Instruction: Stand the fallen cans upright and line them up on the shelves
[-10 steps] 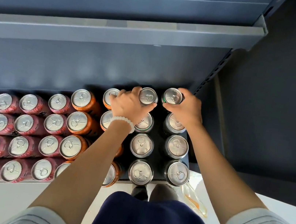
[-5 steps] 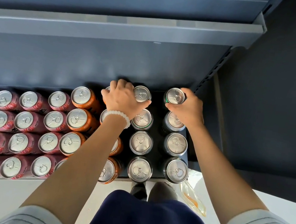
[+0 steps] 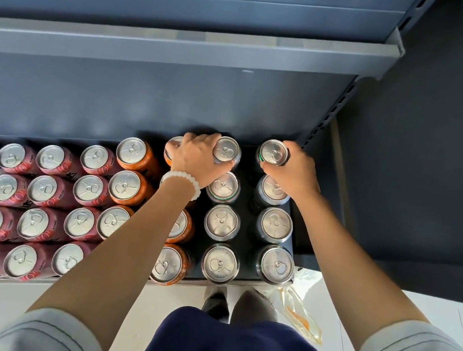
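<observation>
While both hands grip rear dark aluminium cans, left hand [image 3: 196, 159] on one [image 3: 227, 150], right hand [image 3: 292, 171] on another [image 3: 273, 152] at 12 o'clock on the grey shelf [image 3: 290, 235], a hasty shove could topple neighbouring orange cans [image 3: 132, 154].

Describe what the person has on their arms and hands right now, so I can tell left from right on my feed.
Both forearms are bare, with pale grey-white short sleeves ending near the elbows, each with thin darker seam lines. The left hand has a bracelet of round, milky white beads at the wrist. The right hand wears nothing: no glove, ring or watch is visible.
</observation>
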